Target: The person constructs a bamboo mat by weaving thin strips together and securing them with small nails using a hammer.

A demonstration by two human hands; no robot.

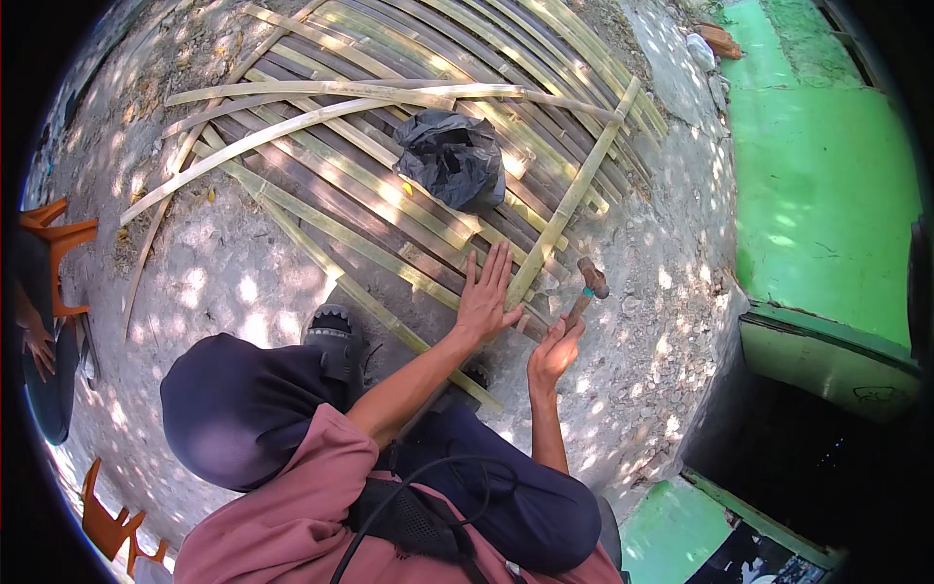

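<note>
My left hand (484, 297) lies flat with its fingers stretched out over the ends of several bamboo slats (418, 277). Its fingertips are beside a bamboo crosspiece (574, 195) that runs slantwise over the slat ends. To the right, my right hand (556, 354) grips a hammer (590, 292) by its wooden handle. The hammer's rusty head is raised up and to the right of the slat ends, with a bit of teal just below it. A crumpled black plastic bag (449, 161) rests on the slats ahead of my left hand.
Loose curved bamboo strips (282, 127) lie across the slats at the far left. A green wall (827, 195) with a dark opening stands at the right. Orange chairs (66, 253) and another person's hand (39, 348) show at the left rim. My shoe (334, 350) is beside a long bamboo strip.
</note>
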